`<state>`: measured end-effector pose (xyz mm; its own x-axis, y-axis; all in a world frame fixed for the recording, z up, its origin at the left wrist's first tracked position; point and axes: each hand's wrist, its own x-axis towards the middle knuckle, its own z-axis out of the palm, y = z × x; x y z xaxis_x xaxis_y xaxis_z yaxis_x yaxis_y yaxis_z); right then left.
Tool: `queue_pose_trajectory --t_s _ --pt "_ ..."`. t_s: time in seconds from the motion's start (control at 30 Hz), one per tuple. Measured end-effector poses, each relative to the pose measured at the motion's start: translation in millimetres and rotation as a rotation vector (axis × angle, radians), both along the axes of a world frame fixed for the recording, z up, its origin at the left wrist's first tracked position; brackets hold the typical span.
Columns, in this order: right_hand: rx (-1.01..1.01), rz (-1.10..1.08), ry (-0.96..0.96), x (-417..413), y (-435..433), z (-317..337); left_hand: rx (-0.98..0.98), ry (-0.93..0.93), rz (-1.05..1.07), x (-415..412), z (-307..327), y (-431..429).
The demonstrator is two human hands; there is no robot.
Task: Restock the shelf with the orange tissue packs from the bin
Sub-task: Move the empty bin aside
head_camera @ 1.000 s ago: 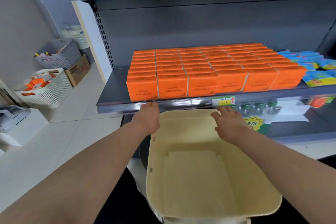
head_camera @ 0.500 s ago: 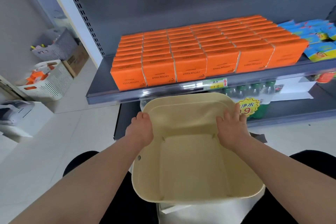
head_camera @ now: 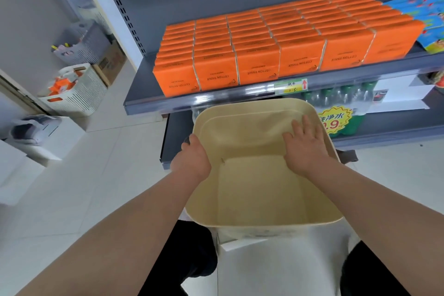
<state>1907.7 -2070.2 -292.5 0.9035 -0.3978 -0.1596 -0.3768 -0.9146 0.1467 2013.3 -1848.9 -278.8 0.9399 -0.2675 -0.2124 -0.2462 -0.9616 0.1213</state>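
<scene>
looks like the restock is pretty much done: the bin [head_camera: 259,190] is seen empty and the orange tissue packs [head_camera: 276,43] are lined up in tight rows on the shelf [head_camera: 216,102]. the left hand [head_camera: 192,158] is curled over the bin's left rim, the right hand [head_camera: 306,144] is laid flat, fingers straight, on the inner right wall. next the bin probably just needs to be gripped on both sides and carried off

Blue packets [head_camera: 430,21]: 2 o'clock, far right.
Green bottles [head_camera: 346,96]: 3 o'clock, behind yellow sale sign [head_camera: 334,120].
White basket [head_camera: 79,94]: 9 o'clock, on floor.
Grey basket [head_camera: 89,43]: 10 o'clock, beside cardboard box [head_camera: 113,62].
</scene>
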Motion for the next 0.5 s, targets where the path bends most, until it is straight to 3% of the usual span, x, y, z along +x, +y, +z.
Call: queue_pose_trajectory --t_s 0.17,0.37,0.5 --pt "0.115 0.104 -0.060 -3 46 0 -0.091 0.004 0.090 -15 3 19" --pt "0.152 0.201 0.069 -43 104 -2 -0.082 -0.007 -0.051 -61 4 60" --pt "0.110 0.251 -0.032 -39 136 39 -0.089 -0.110 -0.110 -60 40 91"
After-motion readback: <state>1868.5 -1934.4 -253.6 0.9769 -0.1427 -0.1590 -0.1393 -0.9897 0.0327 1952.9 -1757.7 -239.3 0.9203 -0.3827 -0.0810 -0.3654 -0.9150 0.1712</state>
